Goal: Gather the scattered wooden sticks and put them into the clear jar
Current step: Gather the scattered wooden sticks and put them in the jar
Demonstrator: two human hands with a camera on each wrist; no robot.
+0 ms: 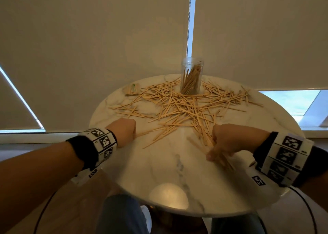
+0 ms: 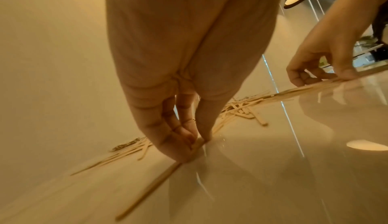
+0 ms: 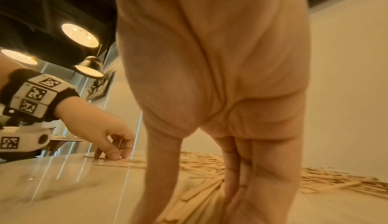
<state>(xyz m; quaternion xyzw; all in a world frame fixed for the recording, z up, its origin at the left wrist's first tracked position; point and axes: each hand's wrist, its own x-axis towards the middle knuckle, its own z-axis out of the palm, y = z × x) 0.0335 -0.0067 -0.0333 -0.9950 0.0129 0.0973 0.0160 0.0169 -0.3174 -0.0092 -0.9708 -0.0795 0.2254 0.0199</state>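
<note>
A clear jar (image 1: 192, 77) partly filled with wooden sticks stands at the back middle of the round marble table (image 1: 177, 171). Many loose sticks (image 1: 177, 105) lie scattered in front of and around it. At the pile's near left edge, my left hand (image 1: 133, 135) pinches one stick (image 2: 155, 182) between thumb and fingers (image 2: 186, 138) and holds it against the tabletop. My right hand (image 1: 211, 155) grips a small bundle of sticks (image 1: 223, 162) at the pile's near right; the bundle (image 3: 195, 197) lies flat under its curled fingers (image 3: 233, 169).
A small paper packet (image 1: 132, 89) lies at the table's back left. Closed roller blinds (image 1: 106, 38) hang right behind the table. The near half of the tabletop is glossy, with a lamp's reflection (image 1: 168, 196). My knees show below its front edge.
</note>
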